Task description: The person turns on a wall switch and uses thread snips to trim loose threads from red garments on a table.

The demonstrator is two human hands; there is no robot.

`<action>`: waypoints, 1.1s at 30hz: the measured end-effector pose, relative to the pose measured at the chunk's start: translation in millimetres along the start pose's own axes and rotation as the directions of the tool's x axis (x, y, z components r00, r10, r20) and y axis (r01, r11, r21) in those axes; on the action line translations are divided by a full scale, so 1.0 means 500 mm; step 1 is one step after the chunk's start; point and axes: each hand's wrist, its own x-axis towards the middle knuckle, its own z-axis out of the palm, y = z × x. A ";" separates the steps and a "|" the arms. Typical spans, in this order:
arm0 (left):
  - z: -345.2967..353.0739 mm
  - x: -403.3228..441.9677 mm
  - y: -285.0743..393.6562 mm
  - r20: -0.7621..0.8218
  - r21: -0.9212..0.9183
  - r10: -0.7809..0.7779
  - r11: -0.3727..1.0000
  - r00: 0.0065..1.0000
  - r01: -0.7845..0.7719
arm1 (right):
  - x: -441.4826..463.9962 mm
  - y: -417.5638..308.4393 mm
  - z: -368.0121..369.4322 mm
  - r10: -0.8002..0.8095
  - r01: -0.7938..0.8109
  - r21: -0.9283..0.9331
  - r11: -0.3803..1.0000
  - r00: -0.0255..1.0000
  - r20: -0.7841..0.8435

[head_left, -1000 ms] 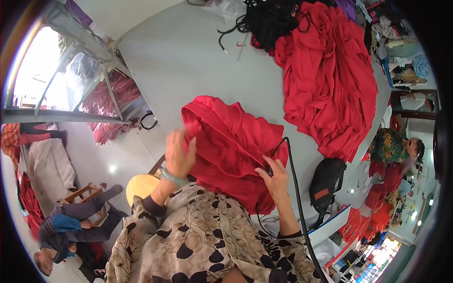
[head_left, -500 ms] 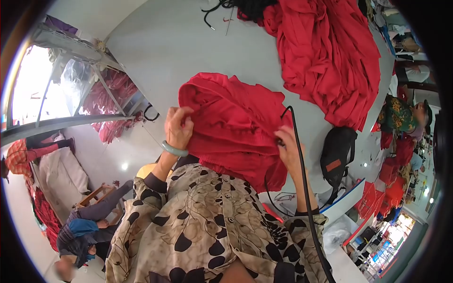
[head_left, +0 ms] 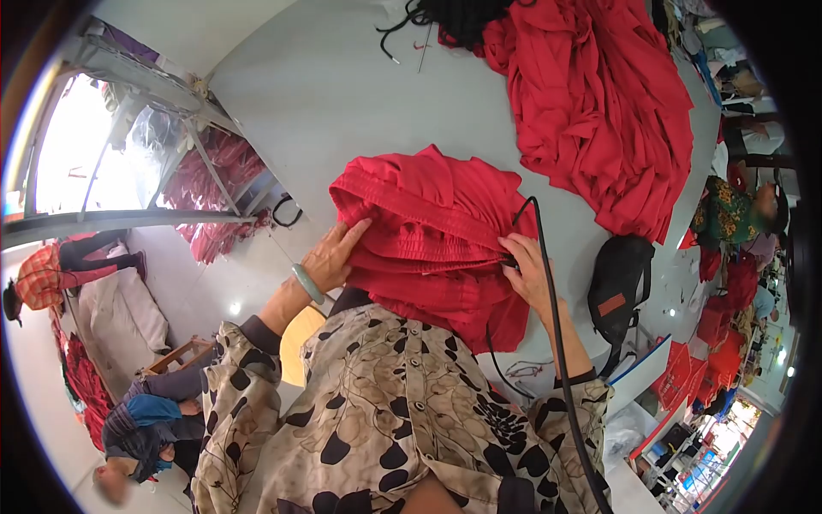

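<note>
A red garment with a gathered elastic waistband lies on the table in front of me, its opening facing me. My left hand, a pale bangle at its wrist, grips the garment's left edge with the fingers over the cloth. At the other end of the waistband, my right hand pinches the edge. A small dark thing shows between those fingers, too small to name. A black cable loops close by my right hand and runs down over my forearm.
A big heap of red cloth covers the table's far right. Black cords lie at the far edge, and a black bag sits right of my right hand. A grey table carries these. Other people are at both sides.
My left hand has gone from a raised pinch to lying lower along the garment's edge. The waistband is spread flatter, with its gathers showing. My right hand stays at its end.
</note>
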 end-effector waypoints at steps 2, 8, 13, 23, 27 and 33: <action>-0.002 0.022 -0.012 -0.099 -0.130 -0.034 0.991 0.994 0.021 | 0.006 -0.012 0.003 0.010 -0.010 0.002 1.000 0.996 -0.085; -0.011 0.074 -0.120 -0.364 0.066 -0.208 0.967 0.908 0.247 | 0.083 -0.214 0.059 0.001 0.055 0.182 0.982 0.956 -0.295; -0.323 0.062 -0.105 -0.674 -0.072 -0.157 0.987 0.722 0.146 | 0.203 -0.340 0.005 -0.026 0.215 0.593 0.776 0.950 -0.311; -0.823 -0.072 0.287 -0.883 0.116 0.155 0.987 0.444 -0.114 | 0.367 -0.540 -0.227 -0.063 0.446 0.890 -0.100 0.889 -0.453; -0.882 -0.019 0.336 -0.789 0.329 0.079 0.892 0.610 0.311 | 0.451 -0.519 -0.222 0.056 0.250 0.952 -0.179 0.968 -0.244; -1.043 0.345 0.143 -0.415 0.476 -0.022 0.847 0.909 0.237 | 0.646 -0.394 -0.080 0.222 0.004 0.891 -0.454 0.969 0.108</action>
